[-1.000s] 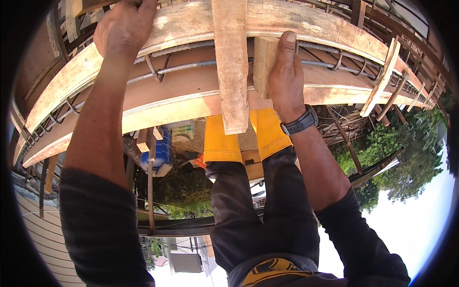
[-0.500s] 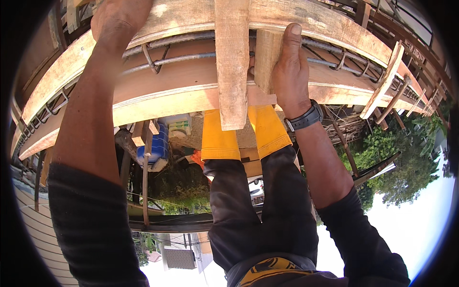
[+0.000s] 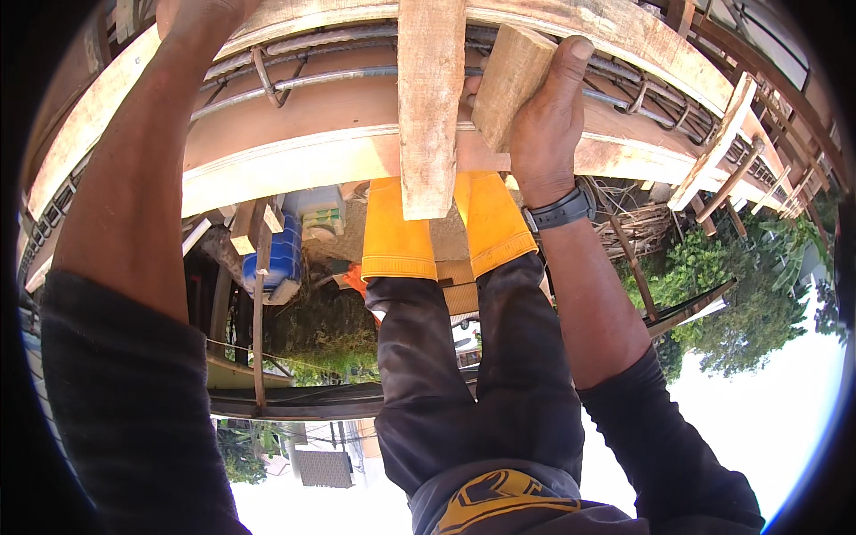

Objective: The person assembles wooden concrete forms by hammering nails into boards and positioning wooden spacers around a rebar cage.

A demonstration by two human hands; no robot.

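Note:
My right hand (image 3: 546, 134), with a dark watch on its wrist, is closed around a short wooden block (image 3: 512, 85). Its thumb lies along the block's right side, and fingertips show at the left. The block leans with its top to the right, just right of a wooden crosspiece (image 3: 430, 107) that spans two long formwork boards (image 3: 294, 165). Whether the block touches the boards I cannot tell. Steel reinforcing bars (image 3: 339, 76) run between the boards. At the upper left edge, my left hand (image 3: 203, 12) is partly cut off beside the far board, its fingers out of sight.
Another crosspiece (image 3: 713, 143) straddles the boards at the right, near thinner sticks. Below stand wooden props (image 3: 260, 294) and a blue container (image 3: 283, 250). My legs, in yellow boots (image 3: 401, 232), are under the near board. Bushes (image 3: 740, 294) grow at the right.
The block in my right hand has gone from nearly upright to leaning right. My left hand has shifted up and left, further out of the picture. The boards sit slightly higher in view.

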